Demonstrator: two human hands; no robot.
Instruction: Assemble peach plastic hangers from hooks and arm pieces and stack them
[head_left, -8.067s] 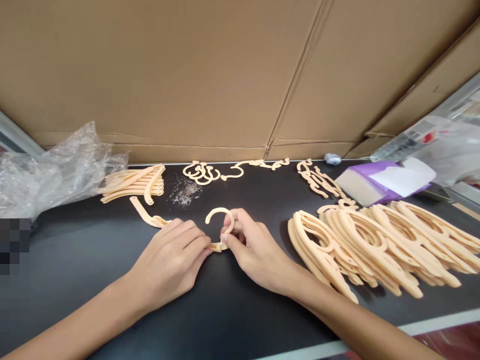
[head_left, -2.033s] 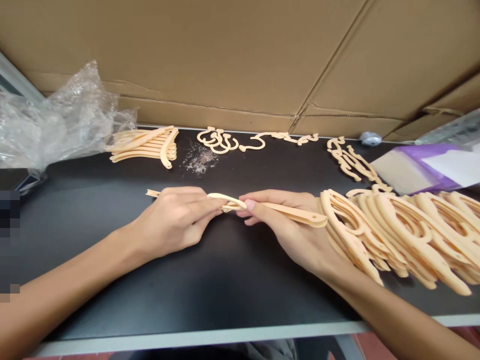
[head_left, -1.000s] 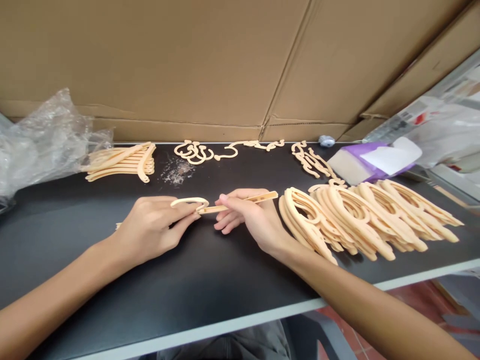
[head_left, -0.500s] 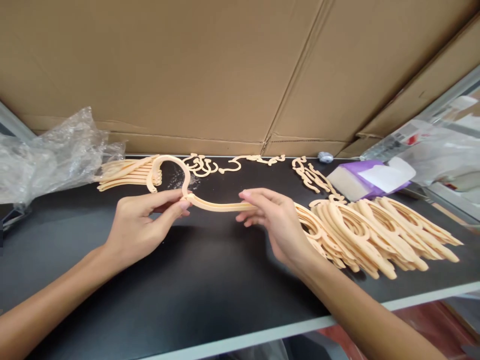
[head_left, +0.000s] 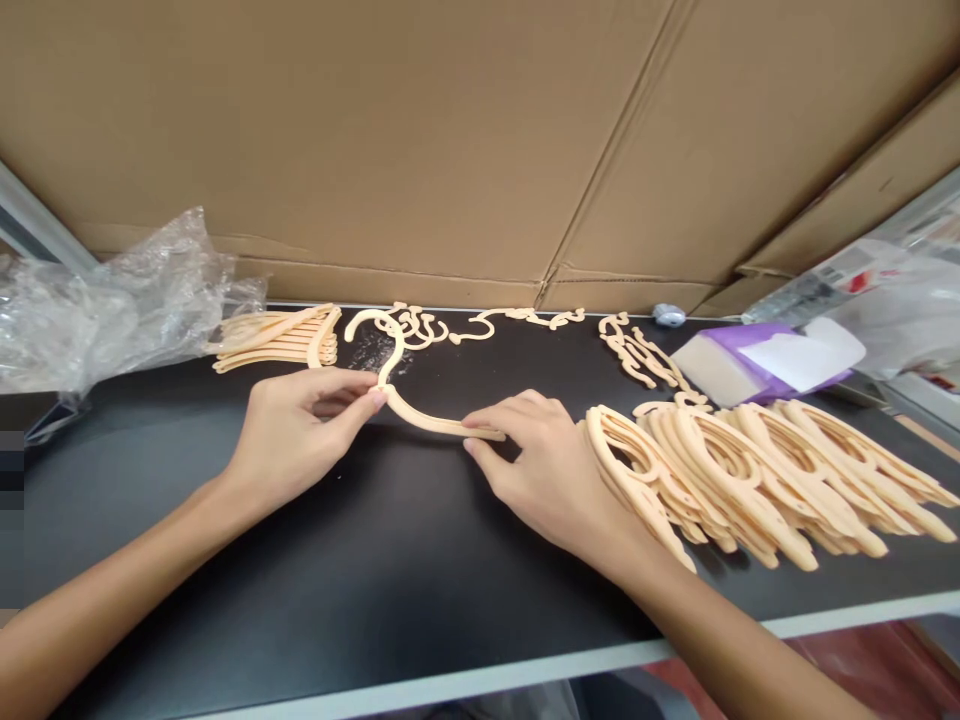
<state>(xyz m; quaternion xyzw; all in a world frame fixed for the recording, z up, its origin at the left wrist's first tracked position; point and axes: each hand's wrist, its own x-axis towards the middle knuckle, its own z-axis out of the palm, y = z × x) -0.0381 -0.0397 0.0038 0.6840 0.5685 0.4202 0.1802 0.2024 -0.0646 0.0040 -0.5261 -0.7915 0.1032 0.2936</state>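
Note:
A cream plastic clothes hanger piece is up in front of me, made of a curved hook (head_left: pixel 398 345) joined to a slim curved arm (head_left: pixel 427 421). My left hand (head_left: pixel 304 430) pinches it between thumb and fingertips where hook and arm meet. Around the far end of that arm, my right hand (head_left: pixel 536 455) has its thumb below and its fingers on top. Any part of the hanger behind my left hand is hidden. Just right of my right hand lie several assembled-looking hangers (head_left: pixel 709 450) in overlapping bunches.
On the black tabletop (head_left: pixel 360 580), a stack of hanger arms (head_left: pixel 281 340) sits at the back left beside clear plastic wrapping (head_left: pixel 150 300). Loose hooks (head_left: pixel 420 330) and more small hooks (head_left: pixel 634 350) lie along the back. A purple tissue pack (head_left: pixel 765 360) stands right; cardboard (head_left: pixel 375 150) rises behind.
My right hand has shifted its grip, its thumb now showing under the arm piece. The arm slopes down more to the right. The whole view has shifted slightly.

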